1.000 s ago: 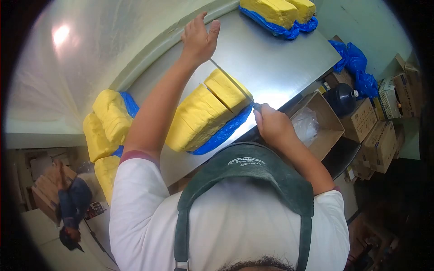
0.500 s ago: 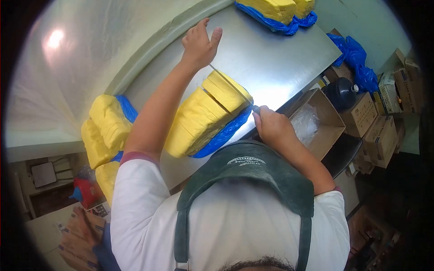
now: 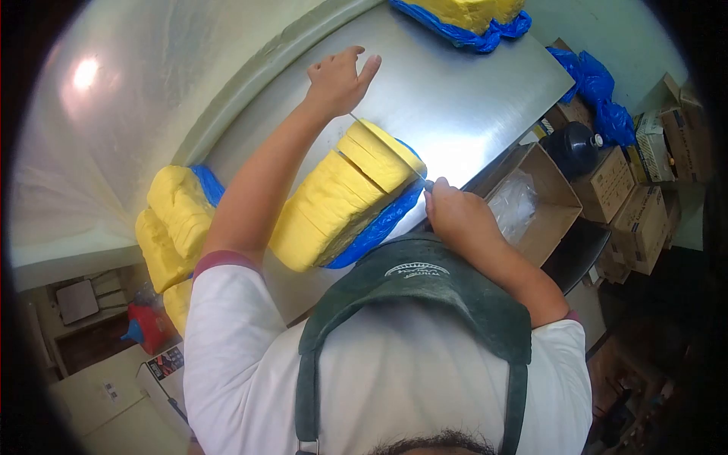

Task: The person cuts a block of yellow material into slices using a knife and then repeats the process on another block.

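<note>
The right hand (image 3: 459, 216) has its grip closed around the dark handle of a long knife (image 3: 429, 185), at the near side of a big yellow block (image 3: 326, 208). The left hand (image 3: 339, 83) is at the blade's far end, its grip apart: fingers spread, thumb lifted away from them, the base of the palm at the blade; whether it presses on the metal cannot be told. The thin blade runs between the two hands across the block's end portion, with a narrow strip of yellow on its far side; how deep it sits is unclear. A dark gap parts that portion from the longer body, whose top shows several crosswise lines. The block lies in the middle of the shiny metal surface (image 3: 455, 98), on blue plastic (image 3: 371, 239) that sticks out along its near side. More yellow blocks (image 3: 178, 205) are stacked beyond the left forearm, and others (image 3: 470, 11) rest on blue wrapping at the surface's far end. Beside the right forearm stands an open cardboard box (image 3: 557, 186) containing clear plastic (image 3: 512, 201), and behind it is a dark rounded container (image 3: 569, 148) with a pale cap.
</note>
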Tool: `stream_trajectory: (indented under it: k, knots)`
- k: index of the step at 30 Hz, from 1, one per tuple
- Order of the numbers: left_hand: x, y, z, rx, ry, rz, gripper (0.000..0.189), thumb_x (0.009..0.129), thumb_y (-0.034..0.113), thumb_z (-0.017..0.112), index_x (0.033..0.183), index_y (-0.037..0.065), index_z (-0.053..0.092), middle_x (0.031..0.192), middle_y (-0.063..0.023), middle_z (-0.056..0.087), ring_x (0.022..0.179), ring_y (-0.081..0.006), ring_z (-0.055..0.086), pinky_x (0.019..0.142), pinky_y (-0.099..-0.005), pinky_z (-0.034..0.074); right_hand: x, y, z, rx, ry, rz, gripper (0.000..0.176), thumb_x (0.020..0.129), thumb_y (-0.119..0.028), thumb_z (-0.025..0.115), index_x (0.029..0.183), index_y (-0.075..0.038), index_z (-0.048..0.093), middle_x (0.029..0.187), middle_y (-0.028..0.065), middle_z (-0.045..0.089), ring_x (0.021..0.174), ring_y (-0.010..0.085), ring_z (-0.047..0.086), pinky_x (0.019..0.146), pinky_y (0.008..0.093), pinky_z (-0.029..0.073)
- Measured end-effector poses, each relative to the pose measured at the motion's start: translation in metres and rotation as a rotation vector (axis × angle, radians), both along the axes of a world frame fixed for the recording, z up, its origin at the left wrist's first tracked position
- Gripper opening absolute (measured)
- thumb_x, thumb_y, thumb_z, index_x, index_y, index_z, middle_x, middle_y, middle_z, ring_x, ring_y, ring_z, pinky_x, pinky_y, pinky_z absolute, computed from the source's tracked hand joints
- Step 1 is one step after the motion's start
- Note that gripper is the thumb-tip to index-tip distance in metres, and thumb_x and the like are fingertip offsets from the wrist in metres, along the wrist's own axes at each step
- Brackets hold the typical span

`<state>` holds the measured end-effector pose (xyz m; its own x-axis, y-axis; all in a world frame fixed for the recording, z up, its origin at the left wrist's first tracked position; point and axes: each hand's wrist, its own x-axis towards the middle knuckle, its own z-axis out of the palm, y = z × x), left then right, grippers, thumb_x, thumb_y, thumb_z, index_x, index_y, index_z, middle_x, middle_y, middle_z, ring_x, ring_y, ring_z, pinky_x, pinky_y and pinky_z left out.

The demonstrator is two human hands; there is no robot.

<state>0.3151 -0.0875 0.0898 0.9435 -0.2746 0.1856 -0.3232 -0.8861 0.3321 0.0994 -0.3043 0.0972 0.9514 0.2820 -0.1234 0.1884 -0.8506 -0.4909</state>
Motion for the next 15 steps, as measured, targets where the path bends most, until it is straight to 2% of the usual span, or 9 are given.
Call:
stream_trajectory:
  k: [2, 6, 9, 13, 15]
  knots:
    - [-0.001, -0.001, -0.003, 0.039, 0.011, 0.000, 0.064, 0.100, 0.058, 0.036, 0.133, 0.006, 0.055, 0.129, -0.0184, 0.062, 0.124, -0.0355, 0.053, 0.108, -0.0507, 0.030, 0.002, 0.003, -0.003, -0.007, 0.053, -0.013, 0.027, 0.100, -0.026, 0.047, 0.092, 0.000, 0.051, 0.072, 0.0215, 0.065, 0.068, 0.0402, 0.067, 0.060, 0.0511, 0.053]
    - [0.001, -0.001, -0.015, 0.026, 0.096, -0.026, 0.069, 0.099, 0.059, 0.037, 0.133, 0.002, 0.056, 0.124, -0.0185, 0.064, 0.123, -0.0353, 0.052, 0.108, -0.0518, 0.026, 0.006, 0.004, -0.006, -0.004, 0.135, -0.009, 0.027, 0.101, -0.026, 0.045, 0.095, 0.000, 0.052, 0.079, 0.0225, 0.068, 0.075, 0.0417, 0.068, 0.068, 0.0532, 0.054]
    - [0.004, 0.003, -0.023, 0.008, 0.175, -0.033, 0.068, 0.099, 0.058, 0.036, 0.132, 0.003, 0.056, 0.123, -0.0175, 0.065, 0.122, -0.0347, 0.053, 0.108, -0.0512, 0.025, 0.008, 0.005, -0.018, 0.033, 0.132, -0.021, 0.027, 0.100, -0.025, 0.046, 0.096, 0.002, 0.048, 0.075, 0.0252, 0.064, 0.072, 0.0446, 0.065, 0.066, 0.0558, 0.051]
    - [0.006, 0.003, -0.031, -0.048, 0.258, -0.044, 0.066, 0.099, 0.058, 0.035, 0.131, 0.005, 0.058, 0.120, -0.0156, 0.067, 0.120, -0.0329, 0.054, 0.106, -0.0507, 0.025, 0.010, 0.006, -0.019, 0.019, 0.186, -0.040, 0.027, 0.100, -0.025, 0.046, 0.097, 0.002, 0.049, 0.074, 0.0254, 0.064, 0.072, 0.0445, 0.065, 0.066, 0.0554, 0.052]
    - [0.006, 0.003, -0.035, -0.045, 0.281, -0.036, 0.065, 0.099, 0.058, 0.035, 0.131, 0.006, 0.058, 0.120, -0.0153, 0.067, 0.119, -0.0325, 0.055, 0.106, -0.0508, 0.025, 0.014, 0.007, -0.010, -0.020, 0.285, -0.036, 0.029, 0.101, -0.027, 0.043, 0.098, 0.001, 0.052, 0.085, 0.0243, 0.068, 0.080, 0.0435, 0.067, 0.072, 0.0543, 0.053]
